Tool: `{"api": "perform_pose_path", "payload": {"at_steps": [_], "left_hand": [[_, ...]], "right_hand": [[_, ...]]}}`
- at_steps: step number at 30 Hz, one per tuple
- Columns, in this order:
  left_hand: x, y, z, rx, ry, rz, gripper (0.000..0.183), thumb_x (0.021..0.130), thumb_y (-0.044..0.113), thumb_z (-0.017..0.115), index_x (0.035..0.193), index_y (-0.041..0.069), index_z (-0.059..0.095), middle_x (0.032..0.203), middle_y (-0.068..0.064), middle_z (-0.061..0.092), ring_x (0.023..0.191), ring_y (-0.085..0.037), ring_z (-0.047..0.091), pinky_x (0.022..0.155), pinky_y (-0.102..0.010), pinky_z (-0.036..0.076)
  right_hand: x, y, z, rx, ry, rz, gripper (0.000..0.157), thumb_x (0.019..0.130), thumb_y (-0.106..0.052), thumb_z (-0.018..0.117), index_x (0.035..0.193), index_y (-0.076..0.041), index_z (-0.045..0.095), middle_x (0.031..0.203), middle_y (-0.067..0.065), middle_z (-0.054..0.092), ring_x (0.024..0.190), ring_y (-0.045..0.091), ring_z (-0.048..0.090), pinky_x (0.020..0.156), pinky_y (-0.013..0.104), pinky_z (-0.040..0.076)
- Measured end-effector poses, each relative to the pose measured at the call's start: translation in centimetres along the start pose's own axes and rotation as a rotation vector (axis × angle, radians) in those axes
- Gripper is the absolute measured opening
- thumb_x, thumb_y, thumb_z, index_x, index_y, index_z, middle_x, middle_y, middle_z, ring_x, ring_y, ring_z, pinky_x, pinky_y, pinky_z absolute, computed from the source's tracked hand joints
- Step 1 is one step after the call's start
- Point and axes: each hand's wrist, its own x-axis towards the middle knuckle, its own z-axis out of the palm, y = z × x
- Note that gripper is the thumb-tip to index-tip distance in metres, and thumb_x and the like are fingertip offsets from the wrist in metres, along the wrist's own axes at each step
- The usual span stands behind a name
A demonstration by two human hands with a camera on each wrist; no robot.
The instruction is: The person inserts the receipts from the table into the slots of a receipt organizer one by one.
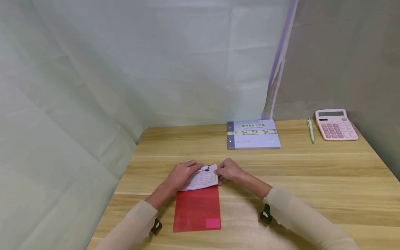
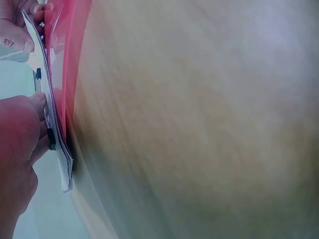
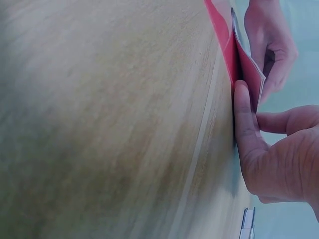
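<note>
A red translucent folder with a pink label lies on the table, a thin stack of printed slips over its top part. At the top of the slips sits a metal clip with dark ends. My left hand lies over the slips' upper left, its curled fingers at the clip; their tips are partly hidden. With thumb above and fingers below, my right hand pinches the slips' right edge. In the right wrist view, that edge of the stack stands lifted off the folder.
A blue-and-white account book lies at the back of the table. Farther right are a green pen and a pink calculator. Pale cloth hangs behind the table's back edge.
</note>
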Motion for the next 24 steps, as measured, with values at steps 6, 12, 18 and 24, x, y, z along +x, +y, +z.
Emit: {"api": "perform_pose_path", "payload": {"at_steps": [6, 12, 18, 24], "left_hand": [[0.01, 0.08, -0.01, -0.012, -0.011, -0.008, 0.033, 0.104, 0.016, 0.071, 0.137, 0.017, 0.073, 0.117, -0.002, 0.073, 0.092, -0.015, 0.074, 0.078, -0.031, 0.062], [0.0, 0.05, 0.06, 0.001, -0.028, -0.019, 0.034, 0.104, 0.016, 0.07, 0.138, 0.017, 0.073, 0.118, -0.002, 0.073, 0.095, -0.015, 0.074, 0.079, -0.032, 0.062], [-0.03, 0.01, 0.09, 0.0, -0.026, -0.018, 0.033, 0.105, 0.016, 0.07, 0.137, 0.017, 0.073, 0.117, -0.002, 0.074, 0.094, -0.016, 0.075, 0.078, -0.033, 0.062], [-0.02, -0.05, 0.1, 0.0, -0.017, -0.01, 0.033, 0.104, 0.017, 0.071, 0.137, 0.017, 0.073, 0.116, -0.001, 0.074, 0.094, -0.016, 0.075, 0.078, -0.034, 0.062]], "right_hand": [[-0.18, 0.0, -0.03, -0.002, 0.001, -0.005, 0.017, 0.101, 0.006, 0.063, 0.089, 0.012, 0.073, 0.081, 0.015, 0.072, 0.06, 0.017, 0.067, 0.06, 0.033, 0.062], [-0.35, -0.06, 0.04, -0.006, 0.003, -0.008, 0.017, 0.1, 0.006, 0.063, 0.088, 0.012, 0.073, 0.081, 0.016, 0.072, 0.06, 0.018, 0.067, 0.06, 0.032, 0.062], [-0.36, -0.1, 0.06, -0.012, -0.004, -0.007, 0.018, 0.101, 0.005, 0.063, 0.086, 0.01, 0.073, 0.081, 0.015, 0.072, 0.061, 0.017, 0.067, 0.06, 0.032, 0.062], [-0.35, -0.16, 0.08, -0.021, 0.005, -0.015, 0.018, 0.101, 0.005, 0.064, 0.087, 0.01, 0.073, 0.081, 0.016, 0.072, 0.061, 0.018, 0.067, 0.06, 0.033, 0.062]]}}
